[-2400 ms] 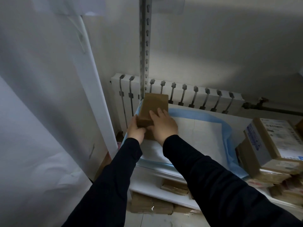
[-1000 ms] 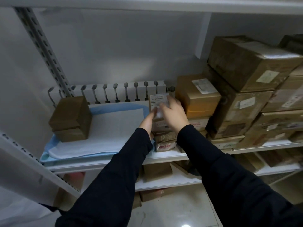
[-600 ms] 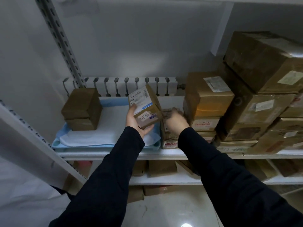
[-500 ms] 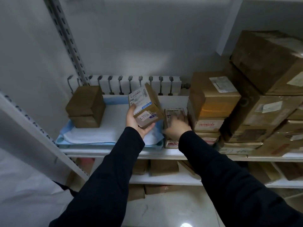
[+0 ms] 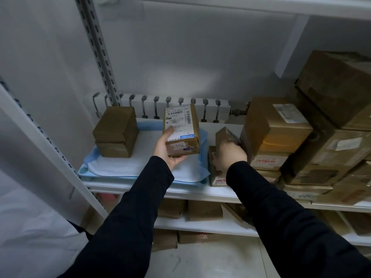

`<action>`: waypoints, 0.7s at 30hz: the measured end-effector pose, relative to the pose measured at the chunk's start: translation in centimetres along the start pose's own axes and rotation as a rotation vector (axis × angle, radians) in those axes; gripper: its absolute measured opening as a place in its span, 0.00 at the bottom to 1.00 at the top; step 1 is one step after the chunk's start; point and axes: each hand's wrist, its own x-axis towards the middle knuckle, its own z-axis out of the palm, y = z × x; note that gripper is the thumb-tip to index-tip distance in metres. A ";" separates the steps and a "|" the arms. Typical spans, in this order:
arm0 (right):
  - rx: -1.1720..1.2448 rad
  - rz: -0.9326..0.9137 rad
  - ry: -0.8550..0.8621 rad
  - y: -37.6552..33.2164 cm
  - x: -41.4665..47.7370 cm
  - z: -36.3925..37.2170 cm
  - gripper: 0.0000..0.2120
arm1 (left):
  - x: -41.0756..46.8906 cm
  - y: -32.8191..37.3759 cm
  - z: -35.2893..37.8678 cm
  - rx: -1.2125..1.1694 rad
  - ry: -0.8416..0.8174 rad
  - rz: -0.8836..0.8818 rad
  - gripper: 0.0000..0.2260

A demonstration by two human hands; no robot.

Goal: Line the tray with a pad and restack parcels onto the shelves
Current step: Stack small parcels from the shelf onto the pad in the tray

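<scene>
Head view: parcels leaving the stack (image 5: 217, 177).
Left hand (image 5: 168, 155) now grips the labelled box (image 5: 181, 129) above the pad (image 5: 120, 167); right hand (image 5: 228, 155) has closed round a second box (image 5: 224, 135), tilting it free.

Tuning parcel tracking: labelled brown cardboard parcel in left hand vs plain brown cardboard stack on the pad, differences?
The labelled brown cardboard parcel is held up by the left hand; the plain brown cardboard stack rests on the white pad. The parcel carries a white barcode label and a K-7156 tag; the stack shows none. Both are brown cardboard.
</scene>
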 end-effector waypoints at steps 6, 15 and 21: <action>0.205 -0.012 0.198 -2.1 0.5 -1.4 0.22 | -0.1 2.9 -0.2 0.054 -0.020 0.053 0.04; 1.278 0.048 0.215 -8.6 2.6 -2.5 0.26 | 1.6 11.0 -5.5 0.176 0.169 0.288 0.31; 1.730 0.252 -0.036 -13.3 5.0 -3.4 0.14 | 3.2 15.5 -9.4 0.302 0.281 0.280 0.29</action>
